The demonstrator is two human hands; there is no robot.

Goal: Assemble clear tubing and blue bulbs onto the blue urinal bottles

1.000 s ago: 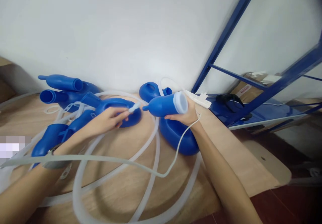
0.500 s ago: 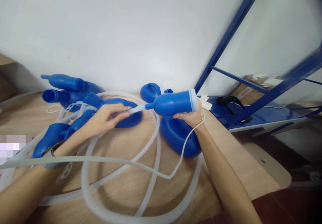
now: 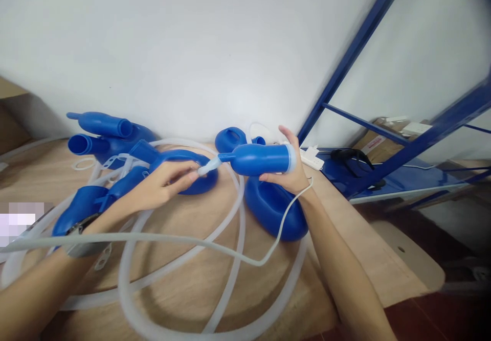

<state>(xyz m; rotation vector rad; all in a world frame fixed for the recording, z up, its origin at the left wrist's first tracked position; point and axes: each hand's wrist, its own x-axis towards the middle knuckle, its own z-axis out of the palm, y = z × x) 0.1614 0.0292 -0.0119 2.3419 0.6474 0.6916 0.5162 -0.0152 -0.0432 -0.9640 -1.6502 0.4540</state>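
Level in front of me lies a blue plastic funnel-shaped piece [image 3: 257, 159] with a whitish rim at its wide right end and a narrow spout on the left. My right hand [image 3: 291, 169] holds it at the rim, thumb underneath and one finger raised; some fingers are hidden behind it. A translucent, whitish soft tube [image 3: 210, 165] meets the spout, pinched at its left end between thumb and fingers of my left hand [image 3: 178, 180]. Just below my right hand rests a blue plastic urinal bottle [image 3: 274, 208]. Another blue bottle [image 3: 199, 184] is partly hidden behind my left hand.
Several blue pieces [image 3: 99, 123] are heaped at left. Clear hose [image 3: 184, 331] loops over the wooden table [image 3: 184, 290]. A pale cable [image 3: 169, 237] crosses in front of both forearms. A white power strip [image 3: 312, 158] and blue metal rack [image 3: 345, 60] are at right.
A finger of my right hand has lifted off the rim. The funnel-shaped piece has tilted closer to level and shifted slightly left. My left hand still pinches the tube.
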